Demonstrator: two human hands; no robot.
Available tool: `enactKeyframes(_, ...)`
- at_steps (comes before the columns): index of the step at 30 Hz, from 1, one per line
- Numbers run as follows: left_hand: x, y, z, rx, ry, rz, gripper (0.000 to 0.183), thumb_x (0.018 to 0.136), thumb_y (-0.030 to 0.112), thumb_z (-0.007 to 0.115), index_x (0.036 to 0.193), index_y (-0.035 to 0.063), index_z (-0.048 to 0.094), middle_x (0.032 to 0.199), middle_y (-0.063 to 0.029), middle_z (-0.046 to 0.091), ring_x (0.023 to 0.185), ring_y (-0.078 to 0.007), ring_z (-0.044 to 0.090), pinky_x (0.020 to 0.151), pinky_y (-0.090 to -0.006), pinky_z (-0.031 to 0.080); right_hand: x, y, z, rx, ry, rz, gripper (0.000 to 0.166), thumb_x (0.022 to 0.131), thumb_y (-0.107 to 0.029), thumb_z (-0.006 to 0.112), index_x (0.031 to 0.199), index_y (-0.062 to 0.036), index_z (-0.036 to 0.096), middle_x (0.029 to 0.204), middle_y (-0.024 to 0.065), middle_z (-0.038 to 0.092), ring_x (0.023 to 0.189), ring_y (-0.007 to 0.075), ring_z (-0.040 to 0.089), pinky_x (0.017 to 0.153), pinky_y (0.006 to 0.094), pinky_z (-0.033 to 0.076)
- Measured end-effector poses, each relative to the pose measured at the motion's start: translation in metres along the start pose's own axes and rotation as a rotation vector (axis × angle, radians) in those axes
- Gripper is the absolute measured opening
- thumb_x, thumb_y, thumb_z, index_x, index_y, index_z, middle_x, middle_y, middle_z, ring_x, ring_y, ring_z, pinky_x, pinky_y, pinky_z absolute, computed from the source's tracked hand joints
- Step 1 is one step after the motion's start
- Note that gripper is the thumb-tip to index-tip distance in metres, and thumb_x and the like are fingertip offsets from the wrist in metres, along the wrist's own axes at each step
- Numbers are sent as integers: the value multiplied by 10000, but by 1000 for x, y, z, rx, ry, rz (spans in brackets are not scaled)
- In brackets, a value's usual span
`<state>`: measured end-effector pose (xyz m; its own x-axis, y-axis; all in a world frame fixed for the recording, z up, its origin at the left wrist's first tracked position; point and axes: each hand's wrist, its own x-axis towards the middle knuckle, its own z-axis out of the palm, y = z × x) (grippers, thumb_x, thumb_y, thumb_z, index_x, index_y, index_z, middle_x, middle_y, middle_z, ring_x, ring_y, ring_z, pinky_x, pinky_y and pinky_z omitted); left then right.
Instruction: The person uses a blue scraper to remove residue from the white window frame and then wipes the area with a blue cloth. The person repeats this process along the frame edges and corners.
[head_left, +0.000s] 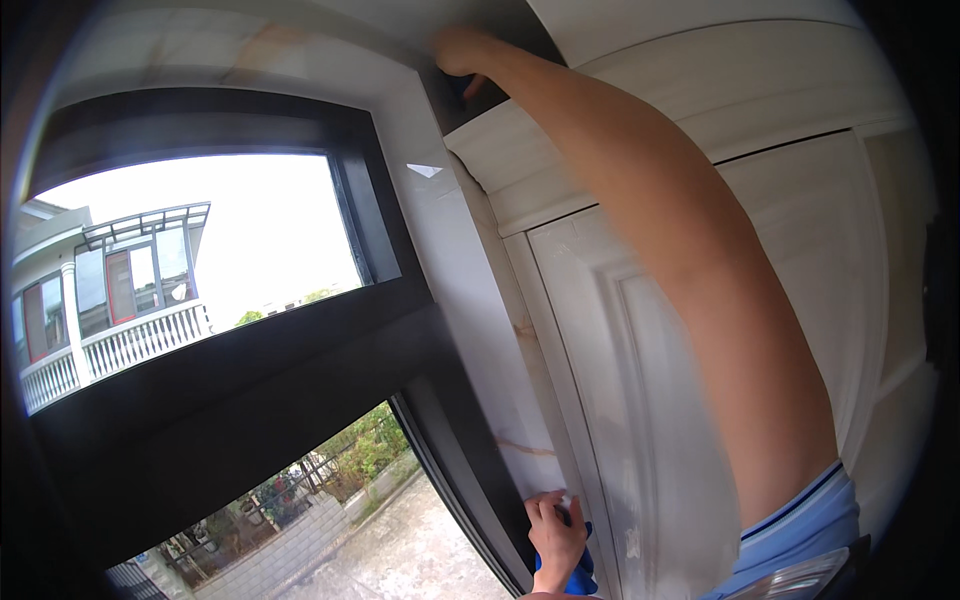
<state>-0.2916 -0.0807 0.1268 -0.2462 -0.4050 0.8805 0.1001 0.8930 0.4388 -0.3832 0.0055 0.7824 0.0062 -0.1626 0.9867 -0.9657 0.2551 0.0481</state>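
My right arm reaches up across a pale panelled cabinet (645, 360). At its end my right hand (461, 52) is blurred, against a dark panel (536, 34) above the cabinet's moulded top. A small blue patch shows just below that hand; whether it is a cloth or a reflection I cannot tell. Low in the view, my left hand (555, 529) has its fingers bent around a blue cloth (583, 576), mostly hidden behind the palm. It is beside the narrow marble-look wall strip (480, 300) between cabinet and window.
A thick dark frame (247, 382) surrounds an upper and a lower window pane on the left. Outside stand a house with a balcony (142, 337), plants and a paved yard (420, 532). A clear plastic-like object (795, 577) sits by my blue sleeve.
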Motion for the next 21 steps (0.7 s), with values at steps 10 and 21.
enactKeyframes(10,0,-3,-2,43,-7,26,322,855,51,807,1084,41,580,1051,-122,530,571,-185,560,536,-318,474,-7,-16,-12,-28,-100,209,289,947,-46,519,1114,90,711,1104,243,733,651,321,758,560,401,633)
enactKeyframes(21,-2,-3,-2,47,-13,-9,312,869,135,806,1105,93,608,1063,-113,563,607,-226,608,542,-369,522,-28,-14,-15,59,66,17,399,878,-33,566,1254,5,693,1147,236,724,811,373,761,808,417,626)
